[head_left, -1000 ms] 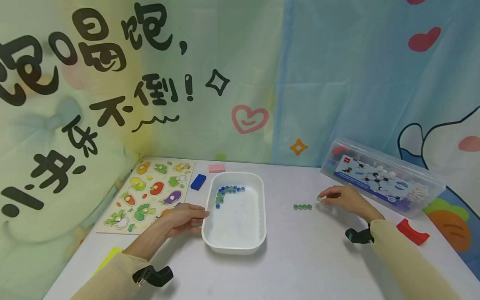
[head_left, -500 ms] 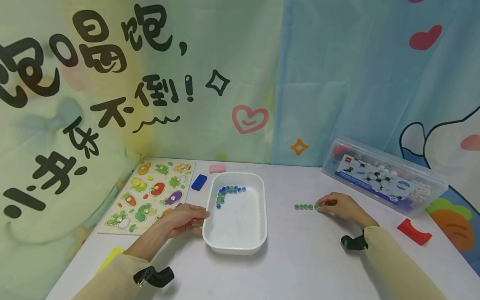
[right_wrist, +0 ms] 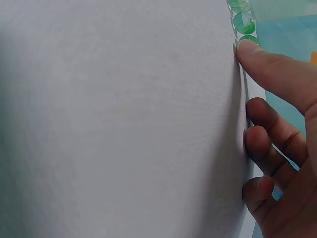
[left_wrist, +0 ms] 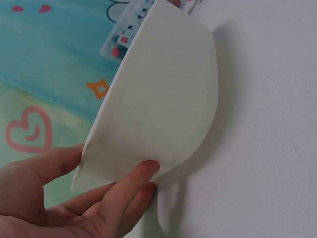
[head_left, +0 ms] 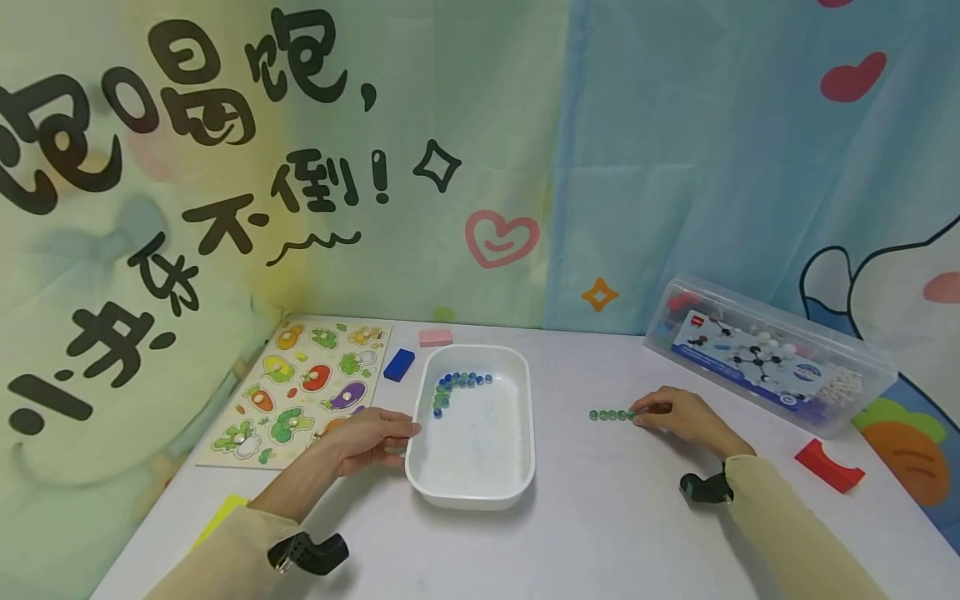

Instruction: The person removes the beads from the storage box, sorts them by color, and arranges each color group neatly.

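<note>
My left grip (head_left: 375, 440) holds the white tray (head_left: 476, 454) and my right grip (head_left: 678, 418) pinches the end of the green marble row (head_left: 612, 415) at the tray's three o'clock, so I should release softly, nudging no neighbours.

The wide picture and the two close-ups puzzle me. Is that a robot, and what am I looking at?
No robot here, just a person working bare-handed. The wide picture comes from a camera worn on the head, looking forward and down; the close-ups come from one camera on each wrist. On the table are a tray with blue and green marbles, a row of green marbles, a puzzle board, a blue block, a pink block, a clear box and a red piece. The left hand holds the tray by its edge. The right hand touches the row's end marble and seems to pinch it.
</note>
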Demonstrator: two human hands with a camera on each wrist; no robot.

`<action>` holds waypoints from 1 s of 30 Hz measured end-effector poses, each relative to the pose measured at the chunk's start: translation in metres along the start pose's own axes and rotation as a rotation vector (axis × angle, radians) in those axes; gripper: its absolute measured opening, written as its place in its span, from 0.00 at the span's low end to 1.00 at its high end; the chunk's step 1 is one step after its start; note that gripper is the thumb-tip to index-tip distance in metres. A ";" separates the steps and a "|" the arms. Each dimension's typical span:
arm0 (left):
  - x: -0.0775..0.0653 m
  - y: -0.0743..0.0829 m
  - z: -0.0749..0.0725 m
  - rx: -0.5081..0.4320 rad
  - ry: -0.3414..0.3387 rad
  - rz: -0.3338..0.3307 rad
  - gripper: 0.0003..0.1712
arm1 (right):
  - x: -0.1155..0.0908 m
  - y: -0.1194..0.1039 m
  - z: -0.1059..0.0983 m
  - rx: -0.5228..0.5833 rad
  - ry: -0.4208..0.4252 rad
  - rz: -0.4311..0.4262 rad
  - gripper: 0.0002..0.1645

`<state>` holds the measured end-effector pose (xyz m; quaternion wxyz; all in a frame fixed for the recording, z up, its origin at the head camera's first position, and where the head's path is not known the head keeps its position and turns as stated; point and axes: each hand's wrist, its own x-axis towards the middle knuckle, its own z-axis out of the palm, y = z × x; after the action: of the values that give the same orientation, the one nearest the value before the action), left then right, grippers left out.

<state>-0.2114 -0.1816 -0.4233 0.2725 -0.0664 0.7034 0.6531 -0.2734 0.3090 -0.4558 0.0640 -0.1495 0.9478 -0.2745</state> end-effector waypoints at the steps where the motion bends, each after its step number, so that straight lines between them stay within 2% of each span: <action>1: 0.000 0.000 0.000 -0.001 0.000 0.002 0.29 | 0.000 0.000 0.000 0.000 0.001 0.001 0.17; 10: 0.001 -0.001 0.001 -0.007 0.004 -0.005 0.28 | 0.000 -0.002 -0.006 0.009 -0.003 0.020 0.19; 15: 0.001 -0.001 0.001 -0.006 0.015 -0.006 0.27 | 0.007 -0.020 -0.018 0.021 0.032 -0.016 0.20; 21: 0.000 -0.001 0.000 0.002 0.023 0.001 0.28 | 0.034 -0.070 -0.020 0.034 0.026 -0.089 0.23; 30: 0.001 -0.001 0.001 0.026 0.037 -0.006 0.28 | 0.076 -0.167 0.019 0.104 -0.050 -0.213 0.19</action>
<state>-0.2116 -0.1806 -0.4243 0.2620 -0.0770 0.7167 0.6417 -0.3003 0.1406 -0.3848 0.0657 -0.2528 0.9091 -0.3246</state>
